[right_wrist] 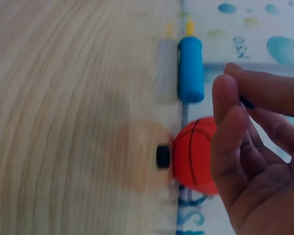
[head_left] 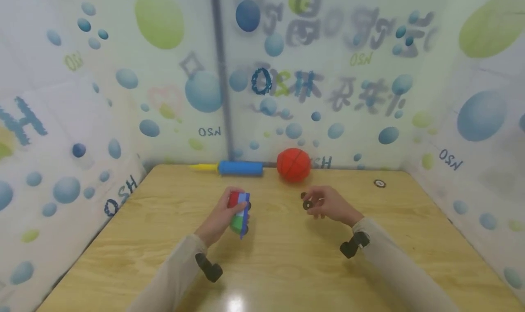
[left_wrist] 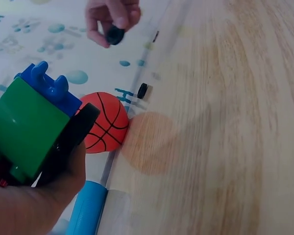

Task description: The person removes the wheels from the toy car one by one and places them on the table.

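My left hand (head_left: 221, 217) grips a toy block vehicle (head_left: 239, 211) of red, green and blue bricks, held just above the wooden table (head_left: 287, 266). In the left wrist view its green brick (left_wrist: 27, 129), blue top and a black wheel (left_wrist: 71, 142) sit against my palm. My right hand (head_left: 326, 205) pinches a small black wheel (head_left: 306, 205) between thumb and fingertips, a short way right of the toy. The left wrist view shows that hand (left_wrist: 112, 17) and its wheel (left_wrist: 114, 35) at the top. In the right wrist view my curled fingers (right_wrist: 255, 147) hide most of the wheel.
An orange ball (head_left: 293, 164) and a blue pump with a yellow handle (head_left: 239, 168) lie against the back wall. Another loose black wheel (head_left: 379, 183) rests on the table at the far right. Patterned walls enclose the table on three sides.
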Motion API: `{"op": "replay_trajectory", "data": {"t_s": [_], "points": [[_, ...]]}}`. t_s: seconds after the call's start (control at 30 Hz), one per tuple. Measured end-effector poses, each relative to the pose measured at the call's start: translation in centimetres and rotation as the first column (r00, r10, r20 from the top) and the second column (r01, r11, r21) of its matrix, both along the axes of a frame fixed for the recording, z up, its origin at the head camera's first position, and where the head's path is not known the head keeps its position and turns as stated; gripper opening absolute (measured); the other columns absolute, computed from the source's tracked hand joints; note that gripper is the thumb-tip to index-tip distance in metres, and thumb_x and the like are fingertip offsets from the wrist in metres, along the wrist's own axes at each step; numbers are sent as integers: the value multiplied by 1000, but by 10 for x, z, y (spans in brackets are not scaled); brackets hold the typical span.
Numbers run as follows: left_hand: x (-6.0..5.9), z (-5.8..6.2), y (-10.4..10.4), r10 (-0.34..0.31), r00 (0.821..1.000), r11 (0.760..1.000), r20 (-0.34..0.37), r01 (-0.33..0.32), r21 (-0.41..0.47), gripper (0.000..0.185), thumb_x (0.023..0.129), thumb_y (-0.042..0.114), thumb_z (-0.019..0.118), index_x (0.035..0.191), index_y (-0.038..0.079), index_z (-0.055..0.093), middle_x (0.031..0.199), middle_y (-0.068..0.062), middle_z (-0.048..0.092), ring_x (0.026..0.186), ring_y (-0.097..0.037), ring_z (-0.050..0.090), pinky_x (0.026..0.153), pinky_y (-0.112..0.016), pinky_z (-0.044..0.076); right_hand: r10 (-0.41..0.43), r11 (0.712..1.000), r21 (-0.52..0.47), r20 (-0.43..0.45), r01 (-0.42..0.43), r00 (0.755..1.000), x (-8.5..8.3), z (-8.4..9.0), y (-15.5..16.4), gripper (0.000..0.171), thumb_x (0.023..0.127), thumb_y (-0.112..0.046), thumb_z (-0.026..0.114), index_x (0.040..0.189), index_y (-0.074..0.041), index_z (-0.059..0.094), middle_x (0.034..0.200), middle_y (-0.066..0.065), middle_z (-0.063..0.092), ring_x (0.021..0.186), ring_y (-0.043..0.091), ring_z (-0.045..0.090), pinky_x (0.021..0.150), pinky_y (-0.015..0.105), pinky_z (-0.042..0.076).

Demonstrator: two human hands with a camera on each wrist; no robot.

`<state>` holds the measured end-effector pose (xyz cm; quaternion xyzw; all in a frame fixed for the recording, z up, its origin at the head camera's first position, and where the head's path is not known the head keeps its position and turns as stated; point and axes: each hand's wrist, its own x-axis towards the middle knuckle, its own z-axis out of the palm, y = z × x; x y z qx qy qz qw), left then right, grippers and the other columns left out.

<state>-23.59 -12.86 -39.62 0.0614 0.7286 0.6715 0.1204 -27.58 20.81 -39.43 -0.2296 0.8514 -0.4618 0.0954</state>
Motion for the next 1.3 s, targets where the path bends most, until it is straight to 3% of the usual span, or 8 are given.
{"op": "replay_trajectory", "data": {"t_s": [0.33,0.6,0.83,1.1,1.3], "points": [[-4,0,-4,-39,999,999,8,39,7,41,105,20,50,141,17,32,128,-19,50,97,-24,66,84,-33,56,-148,979,141,-22,150,989,-32,-18,19,27,79,1,75,105,-2,68,79,11,70,61,16,64,56,32,55],[-2,-2,-3,-69,997,997,29,67,43,36,106,21,49,139,18,33,125,-18,52,97,-23,68,84,-37,58,-184,945,270,-25,184,983,-51,-26,19,27,77,-3,78,102,-4,68,79,10,70,62,14,62,58,27,51],[-2,2,-4,-95,996,994,1,94,53,39,106,21,49,140,17,32,125,-20,52,101,-28,68,85,-38,58,-211,936,282,-26,210,977,-61,-28,16,29,76,-1,74,104,-4,66,78,10,69,61,15,63,59,26,50],[-4,3,-6,-100,995,994,9,100,37,39,105,22,50,140,17,33,129,-20,53,101,-24,69,88,-37,58,-229,925,294,-79,242,970,-66,-34,14,26,81,-8,78,104,-1,67,76,10,72,53,11,60,56,25,49],[-5,3,-6,-102,995,994,6,102,29,40,105,23,52,140,19,35,129,-20,55,102,-22,69,89,-37,58,-249,914,306,-99,267,963,-67,-32,13,26,80,-9,79,104,-2,71,86,13,73,64,15,63,59,26,50]]}}
